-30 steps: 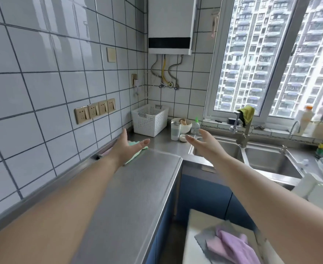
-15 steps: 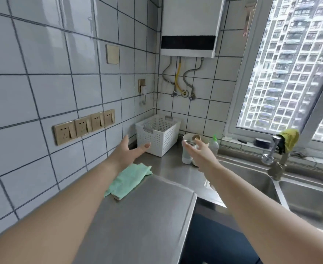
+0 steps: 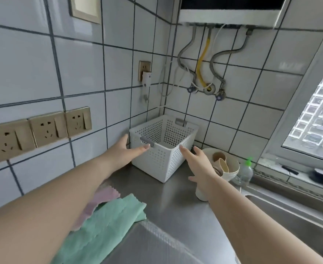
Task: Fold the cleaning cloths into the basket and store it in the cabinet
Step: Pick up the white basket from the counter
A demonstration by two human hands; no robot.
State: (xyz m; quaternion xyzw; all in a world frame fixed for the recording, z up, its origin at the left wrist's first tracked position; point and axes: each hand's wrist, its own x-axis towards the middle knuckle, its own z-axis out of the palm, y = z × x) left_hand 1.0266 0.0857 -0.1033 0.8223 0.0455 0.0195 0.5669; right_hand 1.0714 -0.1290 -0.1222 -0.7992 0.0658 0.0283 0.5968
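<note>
Both my hands are out flat w/ fingers straight, holding nothing: left hand (image 3: 125, 153) at the basket (image 3: 164, 147) by its grey handle, right hand (image 3: 198, 161) at its near right corner. Basket sits in the tiled corner on the steel counter (image 3: 176, 202). Green cloth (image 3: 107, 223) over a pink cloth (image 3: 99, 201) under my left arm. Bowl (image 3: 230, 171), bottle (image 3: 244, 172) & cup (image 3: 201, 194) crowd the right side, sink (image 3: 297, 225) beyond.
</note>
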